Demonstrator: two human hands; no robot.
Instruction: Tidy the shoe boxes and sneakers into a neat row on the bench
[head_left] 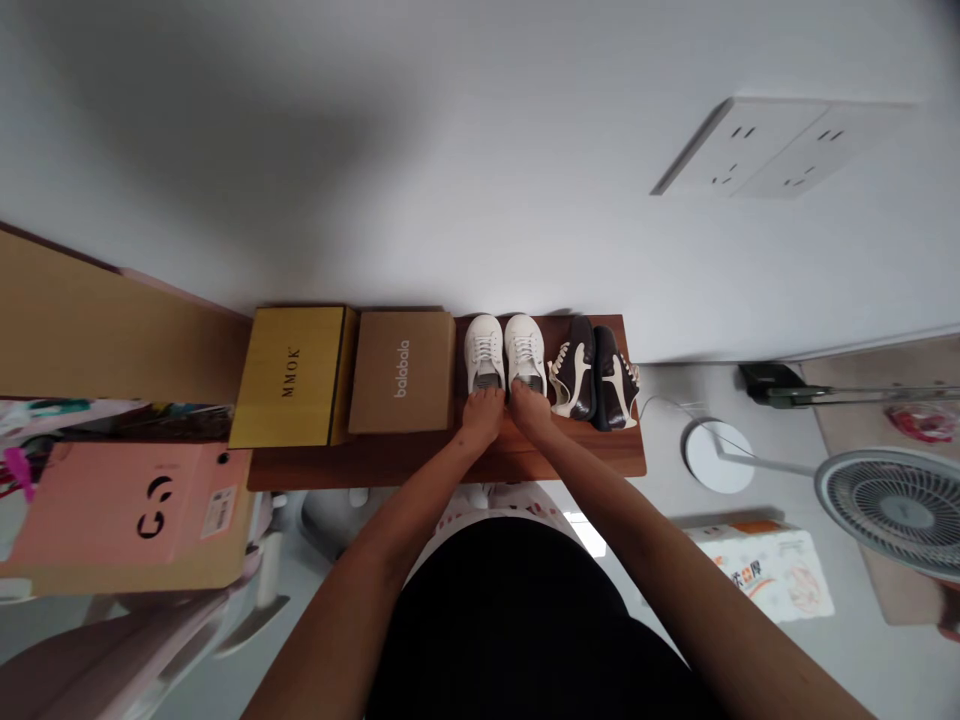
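Two white lace-up sneakers stand side by side on a brown wooden shelf top [420, 462], toes toward the wall. My left hand [484, 412] is closed on the heel of the left white sneaker [484, 343]. The heel of the right white sneaker [524, 343] is in my right hand [529, 408], also closed. My fingers reach into the shoe openings, so both heels are partly hidden. Just right of them is a pair of dark brown sneakers [609, 375] with cream trim, lying on their sides.
Left of the shoes sit a brown shoebox [403, 372] and a yellow shoebox [285, 375]. A pink box [112, 500] lies further left. On the right are a fan [900, 510], its white round base [718, 457] and a white package [780, 575] on the floor. A wall [480, 150] rises behind.
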